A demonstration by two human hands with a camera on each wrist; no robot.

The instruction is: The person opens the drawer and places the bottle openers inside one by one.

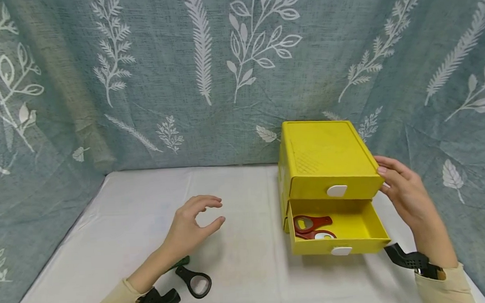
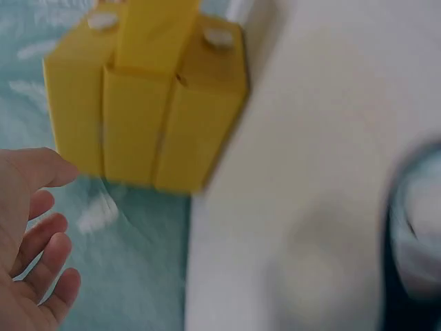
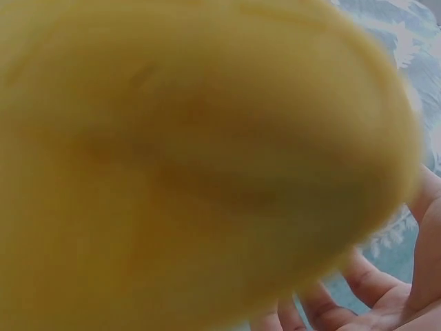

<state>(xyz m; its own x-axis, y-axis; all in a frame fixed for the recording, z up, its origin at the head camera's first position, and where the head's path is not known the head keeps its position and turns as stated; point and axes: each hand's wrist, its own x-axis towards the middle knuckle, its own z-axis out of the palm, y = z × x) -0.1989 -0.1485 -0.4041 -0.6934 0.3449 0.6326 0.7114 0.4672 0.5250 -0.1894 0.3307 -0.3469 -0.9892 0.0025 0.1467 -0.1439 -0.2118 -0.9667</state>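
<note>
A yellow drawer box (image 1: 328, 150) stands at the right of the table, with a drawer (image 1: 362, 245) below the top one pulled out. Two red bottle openers (image 1: 322, 221) lie in that drawer's left part. My right hand (image 1: 404, 189) touches the box's upper right side, thumb near the front corner; a blurred yellow surface (image 3: 172, 172) covers most of the right wrist view. Left of the box, my left hand (image 1: 190, 224) hovers over the table with nothing in it, fingers bent loosely and thumb apart. By its wrist lie a black bottle opener (image 1: 196, 282) and a green item (image 1: 181, 262), partly hidden.
White cloth (image 1: 248, 273) covers the table. A blue-green curtain (image 1: 162, 82) with white leaf patterns hangs behind and beside it. White tabs (image 1: 337, 190) mark the drawer fronts. The pulled-out drawer juts toward the front.
</note>
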